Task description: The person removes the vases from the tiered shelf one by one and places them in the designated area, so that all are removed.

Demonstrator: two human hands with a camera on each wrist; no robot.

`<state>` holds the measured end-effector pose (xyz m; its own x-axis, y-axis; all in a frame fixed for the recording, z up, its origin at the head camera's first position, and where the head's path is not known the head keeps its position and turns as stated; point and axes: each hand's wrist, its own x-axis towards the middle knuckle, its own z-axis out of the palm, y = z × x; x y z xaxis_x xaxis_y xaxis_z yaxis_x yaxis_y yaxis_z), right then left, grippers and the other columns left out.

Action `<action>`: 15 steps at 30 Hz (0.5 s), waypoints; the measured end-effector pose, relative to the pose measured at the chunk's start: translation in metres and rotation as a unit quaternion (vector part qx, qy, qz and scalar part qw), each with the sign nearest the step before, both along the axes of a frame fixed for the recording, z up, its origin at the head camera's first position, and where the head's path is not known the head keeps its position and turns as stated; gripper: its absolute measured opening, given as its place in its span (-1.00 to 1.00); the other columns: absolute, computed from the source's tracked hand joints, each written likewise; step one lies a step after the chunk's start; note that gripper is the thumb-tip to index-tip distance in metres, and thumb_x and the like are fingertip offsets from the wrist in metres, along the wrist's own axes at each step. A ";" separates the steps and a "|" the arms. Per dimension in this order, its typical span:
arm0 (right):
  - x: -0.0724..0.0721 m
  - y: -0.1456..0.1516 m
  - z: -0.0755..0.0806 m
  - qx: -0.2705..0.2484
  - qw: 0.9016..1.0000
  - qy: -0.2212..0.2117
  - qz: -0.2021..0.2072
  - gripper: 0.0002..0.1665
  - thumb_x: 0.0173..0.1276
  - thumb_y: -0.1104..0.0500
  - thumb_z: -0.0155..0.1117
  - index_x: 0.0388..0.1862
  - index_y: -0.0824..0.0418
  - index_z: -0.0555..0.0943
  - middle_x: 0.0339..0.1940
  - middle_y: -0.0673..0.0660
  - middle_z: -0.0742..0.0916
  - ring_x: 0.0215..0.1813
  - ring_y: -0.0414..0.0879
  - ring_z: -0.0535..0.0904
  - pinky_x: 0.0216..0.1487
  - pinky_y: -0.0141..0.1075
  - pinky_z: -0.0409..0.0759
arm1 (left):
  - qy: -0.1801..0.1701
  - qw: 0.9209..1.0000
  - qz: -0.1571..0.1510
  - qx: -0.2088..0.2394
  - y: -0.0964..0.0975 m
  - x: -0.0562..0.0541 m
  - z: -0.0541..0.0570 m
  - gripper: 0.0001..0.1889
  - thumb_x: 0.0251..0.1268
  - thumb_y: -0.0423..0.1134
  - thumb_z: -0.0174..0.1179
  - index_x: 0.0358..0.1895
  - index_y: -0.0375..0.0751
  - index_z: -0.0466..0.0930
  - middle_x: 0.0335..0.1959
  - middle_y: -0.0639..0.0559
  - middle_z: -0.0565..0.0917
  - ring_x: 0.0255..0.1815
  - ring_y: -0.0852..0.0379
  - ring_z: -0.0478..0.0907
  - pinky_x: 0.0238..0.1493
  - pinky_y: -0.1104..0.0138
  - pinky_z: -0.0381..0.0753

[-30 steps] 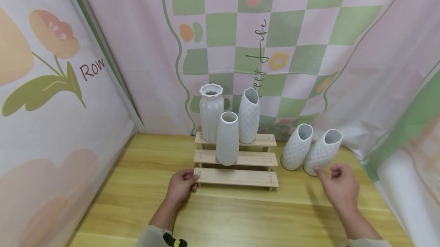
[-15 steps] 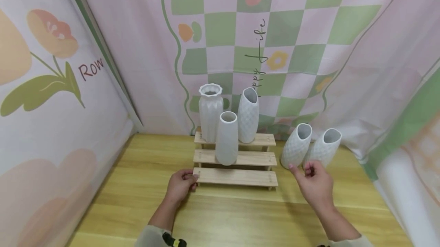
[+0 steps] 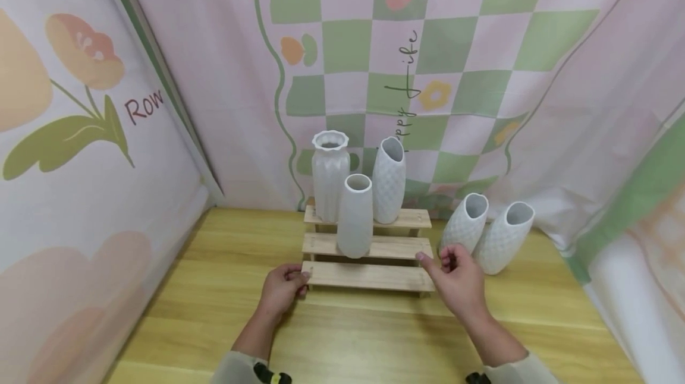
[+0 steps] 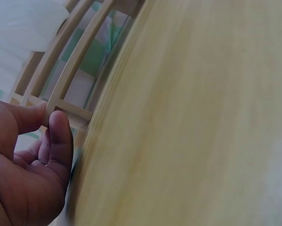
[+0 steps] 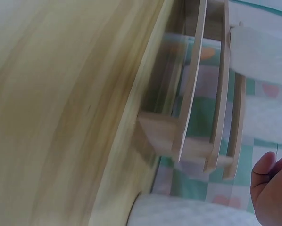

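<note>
A three-step wooden rack (image 3: 369, 276) stands on the table. My left hand (image 3: 280, 289) pinches the left end of its lowest step between thumb and finger; the left wrist view shows this grip on the step (image 4: 68, 80) closely. My right hand (image 3: 461, 283), thumb out and fingers loosely bent, hovers by the rack's right end and holds nothing. In the right wrist view a gap separates its fingers (image 5: 263, 165) from the rack (image 5: 190, 94). On the top step are a fluted vase (image 3: 329, 185) and a diamond-textured vase (image 3: 389, 185); a smooth vase (image 3: 355, 220) stands on the middle step.
Two more textured white vases stand on the table right of the rack: one (image 3: 464, 223) partly behind my right hand, the other (image 3: 504, 238) farther right. A patterned curtain (image 3: 342, 45) hangs behind the table (image 3: 348, 342), and a printed panel (image 3: 96, 205) borders it at left.
My right hand has moved left, from in front of the right-hand vases to the rack's right end. The left hand keeps its pinch on the lowest step. The vases have stayed put.
</note>
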<state>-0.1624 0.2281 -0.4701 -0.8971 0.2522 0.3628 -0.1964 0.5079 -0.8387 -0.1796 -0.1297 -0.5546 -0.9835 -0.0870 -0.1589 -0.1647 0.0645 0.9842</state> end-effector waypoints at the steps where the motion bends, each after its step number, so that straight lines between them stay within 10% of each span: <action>1: 0.000 -0.003 0.001 -0.003 1.000 -0.001 0.005 -0.55 0.23 0.11 0.63 -0.30 0.25 0.48 -0.39 0.23 0.56 -0.43 -0.15 0.43 -0.47 -0.50 0.44 | -0.001 1.000 0.000 0.002 0.000 0.000 0.000 -0.59 0.36 -0.34 0.37 0.15 -0.56 0.56 -0.29 -0.16 0.72 -0.42 0.07 0.68 -0.37 0.32 0.75; 15: -0.008 -0.033 0.010 -0.021 0.998 -0.031 0.045 -0.49 0.21 0.01 0.65 -0.12 0.24 0.54 -0.25 0.18 0.61 -0.26 -0.04 0.54 -0.29 -0.51 0.57 | -0.003 1.000 0.001 0.005 0.001 0.000 0.000 -0.60 0.36 -0.35 0.37 0.15 -0.55 0.56 -0.27 -0.18 0.72 -0.41 0.06 0.67 -0.37 0.32 0.75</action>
<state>-0.1709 0.1956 -0.4599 -0.9375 0.1827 0.2962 -0.1867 0.4543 -0.8711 -0.1795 -0.1288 -0.5542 -0.9821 -0.0882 -0.1666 -0.1718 0.0540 0.9837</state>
